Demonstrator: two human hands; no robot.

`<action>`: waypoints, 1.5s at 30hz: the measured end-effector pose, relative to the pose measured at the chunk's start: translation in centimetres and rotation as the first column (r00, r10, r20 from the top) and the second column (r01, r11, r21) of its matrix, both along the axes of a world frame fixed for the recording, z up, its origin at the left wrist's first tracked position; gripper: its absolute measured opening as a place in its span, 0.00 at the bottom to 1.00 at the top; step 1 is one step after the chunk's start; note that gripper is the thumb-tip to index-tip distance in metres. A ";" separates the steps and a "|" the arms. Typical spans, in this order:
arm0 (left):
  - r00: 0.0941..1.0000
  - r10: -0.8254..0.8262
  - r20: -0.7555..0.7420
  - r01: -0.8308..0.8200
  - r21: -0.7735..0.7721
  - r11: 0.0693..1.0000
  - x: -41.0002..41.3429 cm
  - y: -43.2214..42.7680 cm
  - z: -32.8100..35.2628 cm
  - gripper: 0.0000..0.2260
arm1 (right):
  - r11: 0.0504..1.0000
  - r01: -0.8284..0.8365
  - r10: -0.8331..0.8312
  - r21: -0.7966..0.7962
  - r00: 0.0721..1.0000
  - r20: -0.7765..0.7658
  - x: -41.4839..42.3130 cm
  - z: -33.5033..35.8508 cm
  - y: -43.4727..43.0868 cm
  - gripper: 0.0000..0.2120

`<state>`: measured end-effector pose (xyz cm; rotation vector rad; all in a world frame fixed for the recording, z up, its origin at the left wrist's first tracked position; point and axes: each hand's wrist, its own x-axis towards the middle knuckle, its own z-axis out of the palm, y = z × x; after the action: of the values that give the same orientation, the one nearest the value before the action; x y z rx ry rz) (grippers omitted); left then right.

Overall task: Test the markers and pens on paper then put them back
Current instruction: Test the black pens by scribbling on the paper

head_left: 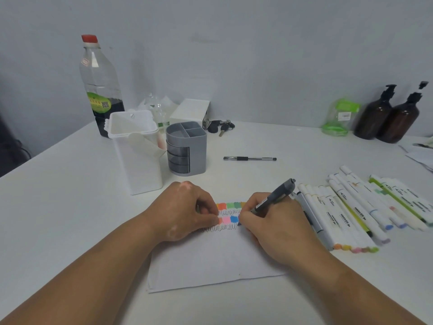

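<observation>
A white sheet of paper [210, 263] lies in front of me, with two rows of colour swatches and black scribbles under each. My right hand [274, 226] grips a grey pen [274, 195], its tip touching the paper at the right end of the lower scribble row. My left hand [187, 212] rests on the paper with curled fingers beside the swatches. Several white markers [346, 212] lie in a row to the right. A black gel pen [249, 158] lies farther back. A white marker box [136, 148] and a grey pen holder [186, 147] stand behind my left hand.
A tall plastic bottle with a red cap [99, 85] stands at the back left. A white box [189, 111] and keys [221, 126] lie behind the holder. Two brown pump bottles [386, 116] and a green-topped clear container [339, 118] stand at the back right. Papers [419, 153] lie at the right edge.
</observation>
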<state>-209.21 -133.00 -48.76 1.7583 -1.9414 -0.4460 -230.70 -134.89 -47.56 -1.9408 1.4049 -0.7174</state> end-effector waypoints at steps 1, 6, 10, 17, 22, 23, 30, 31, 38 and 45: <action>1.000 0.001 0.001 -0.001 0.002 1.000 0.0 0.0 0.0 0.04 | 1.000 -0.003 0.003 0.000 1.000 -0.003 -0.1 0.0 0.0 0.06; 1.000 -0.003 0.001 0.003 -0.011 1.000 0.0 0.0 -0.1 0.05 | 0.995 0.051 -0.082 0.091 0.921 0.380 -1.5 0.9 -1.4 0.05; 1.000 0.006 -0.001 -0.006 -0.023 1.000 0.1 0.1 -0.1 0.04 | 0.930 -0.163 -0.189 0.329 0.557 0.809 -3.2 2.1 -2.9 0.18; 1.000 0.013 0.013 -0.013 -0.034 0.999 0.1 0.1 -0.1 0.05 | 0.865 -0.404 -0.269 0.298 0.127 0.955 -4.6 3.3 -3.6 0.15; 1.000 0.019 0.019 -0.018 -0.043 0.999 0.2 0.0 -0.3 0.04 | 0.777 -0.544 -0.357 0.317 0.035 0.934 -6.3 3.3 -3.9 0.37; 1.000 0.020 0.022 -0.019 -0.043 0.999 0.1 0.0 -0.3 0.04 | 0.771 -0.550 -0.364 0.322 0.035 0.931 -6.4 3.3 -4.0 0.37; 0.999 0.016 0.030 -0.015 -0.048 0.999 0.0 0.0 -0.2 0.04 | 0.778 -0.524 -0.378 0.347 0.050 0.924 -6.2 3.3 -4.0 0.25; 1.000 0.016 0.027 -0.015 -0.040 0.999 0.0 0.0 -0.2 0.04 | 0.773 -0.525 -0.383 0.357 0.063 0.922 -6.1 3.4 -4.1 0.27; 1.000 0.006 0.005 -0.006 -0.019 1.000 -0.1 0.1 0.0 0.04 | 0.773 -0.472 -0.365 0.424 0.215 0.906 -5.7 3.2 -4.1 0.23; 1.000 -0.006 -0.002 0.006 -0.015 1.000 -0.2 0.2 0.2 0.04 | 0.950 0.003 -0.187 0.312 0.806 0.562 -5.0 2.6 -3.4 0.12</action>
<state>-209.42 -132.78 -48.58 1.7427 -1.9442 -0.4335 -235.68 -138.34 -44.94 -1.2593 1.1364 -0.9873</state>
